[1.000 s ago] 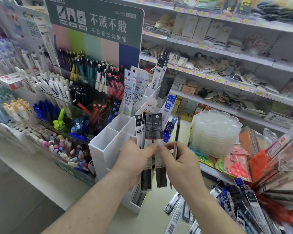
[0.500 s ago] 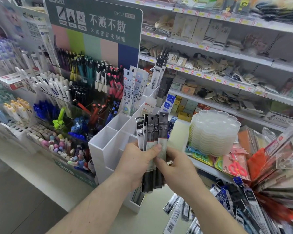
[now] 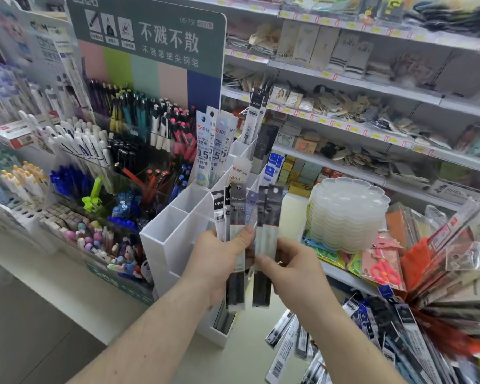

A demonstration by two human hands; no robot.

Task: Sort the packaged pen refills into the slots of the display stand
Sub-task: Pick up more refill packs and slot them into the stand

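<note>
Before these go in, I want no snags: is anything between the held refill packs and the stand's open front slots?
Nothing visible: the refill packs held by both hands sit right of the empty front slots of the display stand.

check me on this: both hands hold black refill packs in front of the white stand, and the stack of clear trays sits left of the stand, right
Not quite. In the head view the stack of clear trays sits right of the white stand, not left. The rest holds: the left hand and right hand both hold black refill packs in front of the stand.
</note>
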